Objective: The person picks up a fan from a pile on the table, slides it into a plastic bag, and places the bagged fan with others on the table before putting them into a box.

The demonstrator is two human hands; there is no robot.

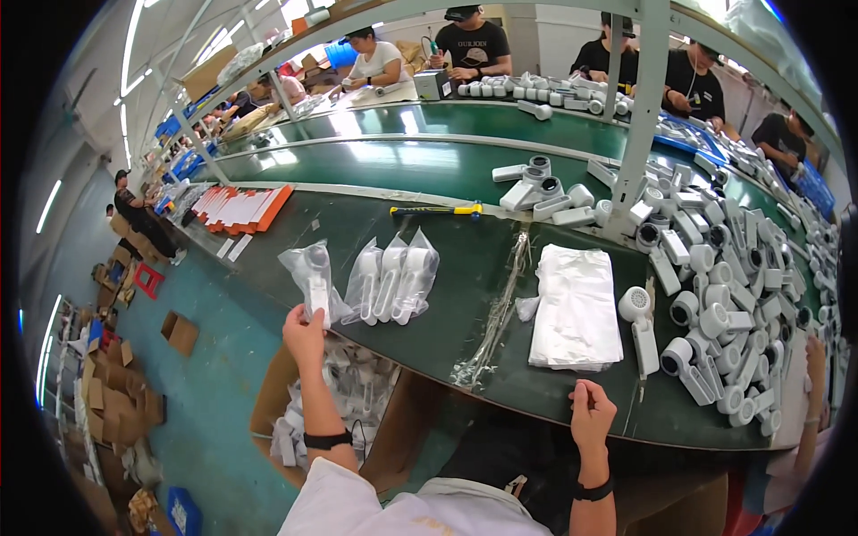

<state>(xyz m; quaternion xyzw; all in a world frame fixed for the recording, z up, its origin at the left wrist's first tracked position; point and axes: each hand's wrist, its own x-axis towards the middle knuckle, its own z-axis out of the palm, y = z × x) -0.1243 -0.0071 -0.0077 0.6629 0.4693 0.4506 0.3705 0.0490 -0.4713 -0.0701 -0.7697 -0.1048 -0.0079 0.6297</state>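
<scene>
Left hand (305, 332): raised at the near edge of the green bench (429, 304), fingers closed around the lower end of a bagged white handheld unit (310, 277). The bag is clear, glossy film, crinkled, standing roughly upright above the fingers; the unit inside has a round head on a straight handle.

Just right of it, touching or nearly so, three more bagged units (391, 279) lie side by side on the bench top, same clear film, handles pointing toward the person.

Right hand (591, 416): resting at the near bench edge, fingers curled inward, nothing seen between them; whether the fist is fully clenched cannot be told from this angle. Black bands on both wrists.

Between the hands: a thin strip of crumpled clear film (497, 313) running away from the person across the matte green surface. Beyond the right hand, a flat stack of white plastic bags (576, 304), soft-edged, slightly rumpled. To its right, one unbagged unit (640, 323) lying alone, then a large loose heap of unbagged white units (724, 304), hard smooth plastic, round grilled heads.

Further back: a hammer (436, 211), yellow and black handle, lying crosswise.

Below the bench, under the left forearm: an open brown cardboard box (273, 393) holding bagged units.
</scene>
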